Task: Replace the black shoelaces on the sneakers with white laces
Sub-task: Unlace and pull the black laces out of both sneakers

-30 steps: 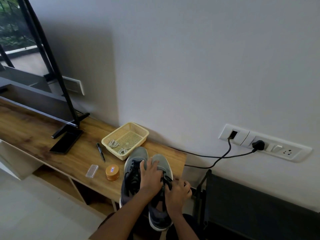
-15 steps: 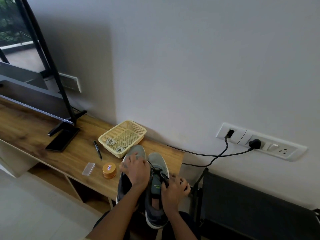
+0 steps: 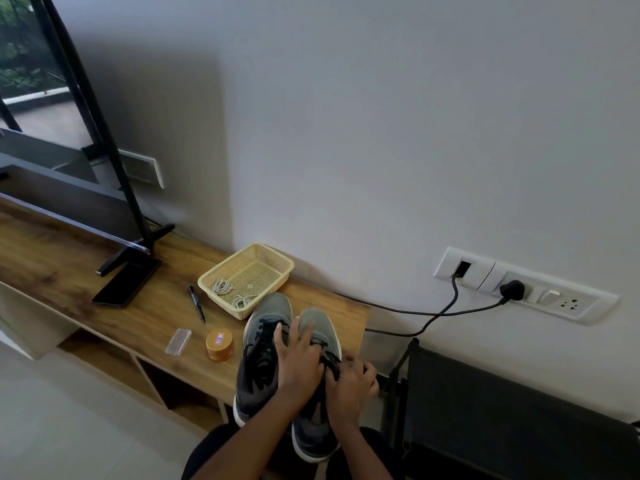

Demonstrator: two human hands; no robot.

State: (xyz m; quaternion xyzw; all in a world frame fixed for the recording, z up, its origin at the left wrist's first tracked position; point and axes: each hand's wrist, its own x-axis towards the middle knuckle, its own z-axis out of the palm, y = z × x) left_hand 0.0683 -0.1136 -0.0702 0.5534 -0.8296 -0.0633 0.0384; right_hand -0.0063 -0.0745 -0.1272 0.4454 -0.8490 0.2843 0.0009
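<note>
Seemingly barely begun: both sneakers point(image 3: 258, 382), near right on the desk point(image 3: 104, 306), carry black laces point(image 3: 263, 344). Left hand point(image 3: 299, 362) presses the right 1, fingers spread; right hand point(image 3: 349, 379) pinches its lace. 2 white laces point(image 3: 223, 287) wait in the basket point(image 3: 277, 258).

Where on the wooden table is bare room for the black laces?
Widest bare tabletop lies left of the phone, in front of the TV. A narrower strip runs between phone and pen. Crowded around the sneakers, basket, tin and clear case.

Tally on the counter point(image 3: 69, 258)
Two sneakers point(image 3: 268, 308), two black laces point(image 3: 262, 345), two coiled white laces point(image 3: 222, 286), one basket point(image 3: 273, 253), one marker point(image 3: 196, 304), one clear case point(image 3: 178, 341), one round tin point(image 3: 219, 344), one phone point(image 3: 126, 284), one television point(image 3: 52, 188).
</note>
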